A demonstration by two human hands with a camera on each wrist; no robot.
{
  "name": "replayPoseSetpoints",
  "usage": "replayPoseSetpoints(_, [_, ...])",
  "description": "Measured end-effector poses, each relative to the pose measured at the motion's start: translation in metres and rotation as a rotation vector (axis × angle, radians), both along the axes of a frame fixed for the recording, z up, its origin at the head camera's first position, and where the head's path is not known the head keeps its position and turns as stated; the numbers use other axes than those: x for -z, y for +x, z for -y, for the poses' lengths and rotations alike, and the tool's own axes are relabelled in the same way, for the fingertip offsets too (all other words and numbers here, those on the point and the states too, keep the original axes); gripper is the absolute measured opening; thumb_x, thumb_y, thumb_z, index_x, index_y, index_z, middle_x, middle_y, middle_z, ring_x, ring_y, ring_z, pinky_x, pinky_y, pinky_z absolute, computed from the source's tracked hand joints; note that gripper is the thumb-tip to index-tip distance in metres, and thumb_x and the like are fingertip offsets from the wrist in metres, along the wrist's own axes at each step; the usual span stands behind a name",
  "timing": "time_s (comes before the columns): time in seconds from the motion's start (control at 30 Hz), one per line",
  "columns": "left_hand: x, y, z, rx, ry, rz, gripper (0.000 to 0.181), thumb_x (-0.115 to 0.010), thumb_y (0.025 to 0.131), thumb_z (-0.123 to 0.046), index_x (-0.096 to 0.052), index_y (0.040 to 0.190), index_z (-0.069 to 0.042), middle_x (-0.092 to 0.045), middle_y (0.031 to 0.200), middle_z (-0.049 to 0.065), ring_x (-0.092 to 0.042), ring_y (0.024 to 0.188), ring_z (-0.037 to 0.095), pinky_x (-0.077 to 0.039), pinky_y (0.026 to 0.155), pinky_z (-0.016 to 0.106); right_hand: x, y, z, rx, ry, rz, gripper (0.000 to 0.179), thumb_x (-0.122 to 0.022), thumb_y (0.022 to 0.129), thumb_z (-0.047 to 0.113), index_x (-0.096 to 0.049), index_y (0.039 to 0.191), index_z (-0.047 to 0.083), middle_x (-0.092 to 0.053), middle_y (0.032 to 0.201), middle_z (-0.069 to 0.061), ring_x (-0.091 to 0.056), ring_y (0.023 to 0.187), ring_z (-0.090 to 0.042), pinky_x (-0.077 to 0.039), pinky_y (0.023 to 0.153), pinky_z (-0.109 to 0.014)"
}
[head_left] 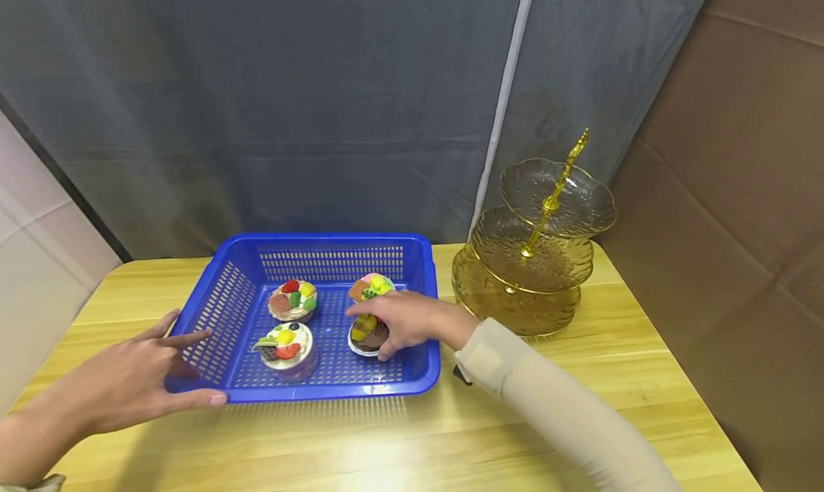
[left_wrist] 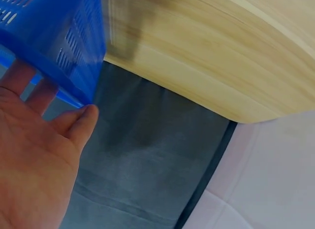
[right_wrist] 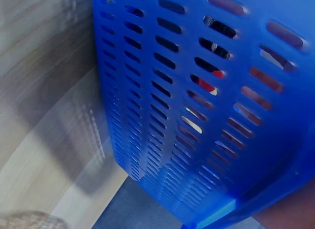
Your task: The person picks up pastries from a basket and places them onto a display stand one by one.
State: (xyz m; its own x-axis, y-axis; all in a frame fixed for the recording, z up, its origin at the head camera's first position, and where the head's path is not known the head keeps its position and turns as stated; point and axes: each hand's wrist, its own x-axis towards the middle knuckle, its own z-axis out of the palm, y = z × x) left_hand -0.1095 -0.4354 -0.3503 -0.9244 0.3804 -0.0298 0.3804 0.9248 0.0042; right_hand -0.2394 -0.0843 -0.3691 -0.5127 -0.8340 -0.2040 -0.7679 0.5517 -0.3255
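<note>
My left hand (head_left: 138, 377) grips the near-left corner of a blue plastic basket (head_left: 328, 393). In the left wrist view some fingers (left_wrist: 42, 93) reach past the basket's rim (left_wrist: 47, 66). Inside the basket, my right hand (head_left: 412, 317) holds a chocolate cupcake (head_left: 365, 329) topped with yellow fruit pieces, thumb at its near side. Just behind it sits a pink-edged cupcake (head_left: 373, 284), partly covered by the hand. On the left side are a fruit-topped tart (head_left: 292, 302) and a white-creamed cup dessert (head_left: 288, 352). The basket's slotted wall hides most of the right hand in the right wrist view.
To the basket's right stands a three-tiered amber glass stand (head_left: 521, 274) with a gold post. Everything rests on a light wooden table (head_left: 515, 435). Grey cloth (head_left: 309, 106) hangs behind, and a brown panel (head_left: 740, 192) borders the right side.
</note>
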Motion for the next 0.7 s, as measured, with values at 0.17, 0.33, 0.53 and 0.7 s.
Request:
replayPoseSetpoints(0.17, [0.0010, -0.0002, 0.0024, 0.007, 0.009, -0.004, 0.046, -0.074, 0.077, -0.063, -0.082, 0.085, -0.018, -0.063, 0.132, 0.020, -0.036, 0.127, 0.066, -0.040, 0.089, 0.073, 0.0033, 0.0010, 0.0027, -0.007, 0.016, -0.008, 0.084, -0.087, 0.076, 0.024, -0.046, 0.149, 0.022, -0.055, 0.143, 0.002, -0.054, 0.125, -0.014, -0.041, 0.105, -0.035])
replayPoseSetpoints(0.33, [0.0006, -0.0023, 0.0041, 0.004, 0.002, 0.010, 0.049, -0.072, 0.078, -0.064, -0.082, 0.085, -0.016, -0.061, 0.133, 0.021, -0.033, 0.133, 0.061, -0.034, 0.097, 0.072, 0.0050, 0.0019, 0.0046, -0.020, 0.016, -0.015, 0.086, -0.088, 0.075, 0.026, -0.046, 0.149, 0.021, -0.053, 0.145, 0.004, -0.052, 0.128, -0.012, -0.041, 0.106, -0.033])
replayPoseSetpoints(0.53, [-0.0020, -0.0039, 0.0033, 0.006, 0.009, -0.006, 0.050, -0.073, 0.077, -0.064, -0.082, 0.083, -0.016, -0.062, 0.132, 0.021, -0.035, 0.135, 0.057, -0.038, 0.094, 0.072, 0.0062, 0.0007, 0.0060, -0.017, -0.019, 0.016, 0.087, -0.089, 0.074, 0.027, -0.047, 0.149, 0.018, -0.055, 0.143, 0.004, -0.054, 0.124, -0.011, -0.042, 0.105, -0.030])
replayPoseSetpoints(0.7, [-0.0009, -0.0023, 0.0025, -0.022, 0.014, 0.017, 0.051, -0.072, 0.077, -0.064, -0.082, 0.084, -0.015, -0.062, 0.132, 0.023, -0.033, 0.135, 0.057, -0.041, 0.090, 0.072, 0.0079, 0.0010, 0.0082, -0.027, -0.026, 0.014, 0.086, -0.089, 0.074, 0.030, -0.047, 0.148, 0.017, -0.059, 0.138, 0.002, -0.057, 0.118, -0.011, -0.044, 0.101, -0.029])
